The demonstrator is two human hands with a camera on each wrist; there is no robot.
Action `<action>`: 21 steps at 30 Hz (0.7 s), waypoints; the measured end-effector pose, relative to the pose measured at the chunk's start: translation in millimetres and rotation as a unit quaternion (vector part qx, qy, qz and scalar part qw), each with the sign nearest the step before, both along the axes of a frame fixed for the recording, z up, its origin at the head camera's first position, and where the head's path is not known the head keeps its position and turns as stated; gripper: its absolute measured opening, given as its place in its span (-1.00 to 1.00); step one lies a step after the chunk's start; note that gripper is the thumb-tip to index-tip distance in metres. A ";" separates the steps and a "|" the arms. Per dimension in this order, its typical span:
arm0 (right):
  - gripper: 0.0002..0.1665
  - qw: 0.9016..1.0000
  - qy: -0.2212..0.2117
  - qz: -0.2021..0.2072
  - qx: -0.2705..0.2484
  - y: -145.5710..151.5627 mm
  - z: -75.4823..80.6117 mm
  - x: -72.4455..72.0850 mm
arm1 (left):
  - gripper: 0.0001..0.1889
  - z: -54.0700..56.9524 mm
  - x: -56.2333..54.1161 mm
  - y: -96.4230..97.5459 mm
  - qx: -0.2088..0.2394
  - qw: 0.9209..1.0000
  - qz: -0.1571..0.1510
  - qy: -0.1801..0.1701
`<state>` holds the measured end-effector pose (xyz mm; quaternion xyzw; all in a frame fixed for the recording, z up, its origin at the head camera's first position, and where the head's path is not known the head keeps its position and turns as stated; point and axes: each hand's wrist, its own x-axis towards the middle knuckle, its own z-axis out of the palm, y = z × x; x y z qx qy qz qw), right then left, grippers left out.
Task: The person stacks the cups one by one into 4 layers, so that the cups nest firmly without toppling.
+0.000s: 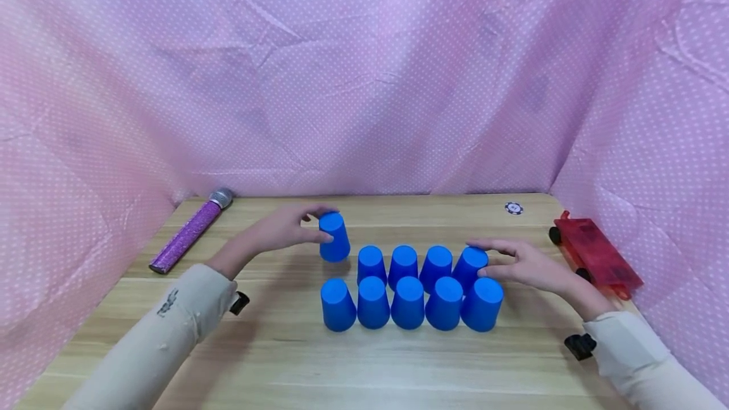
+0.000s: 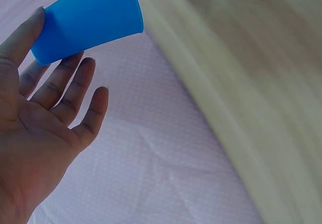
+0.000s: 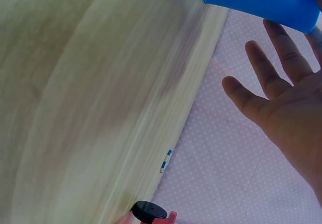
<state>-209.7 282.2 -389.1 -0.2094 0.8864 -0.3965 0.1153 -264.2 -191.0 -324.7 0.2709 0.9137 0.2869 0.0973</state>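
Note:
My left hand pinches an upside-down blue cup between thumb and fingers, left of and behind the other cups. In the left wrist view the thumb lies on one side of this cup and the fingertips on the other. With thumb and fingers my right hand holds the rightmost blue cup of the back row. The right wrist view shows that cup at the top edge, with the lower fingers spread. Several more inverted blue cups form a front row, partly hiding the back row.
A purple glittery microphone lies at the left of the wooden table. At the right is a red toy cart with black wheels. A poker chip lies near the back edge. Pink dotted cloth surrounds the table.

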 end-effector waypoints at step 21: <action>-0.38 1.000 0.005 -0.004 -0.016 1.0 -9.5 0.3 | -0.37 20.8 -44.7 85.6 0.006 1.000 -0.020 0.007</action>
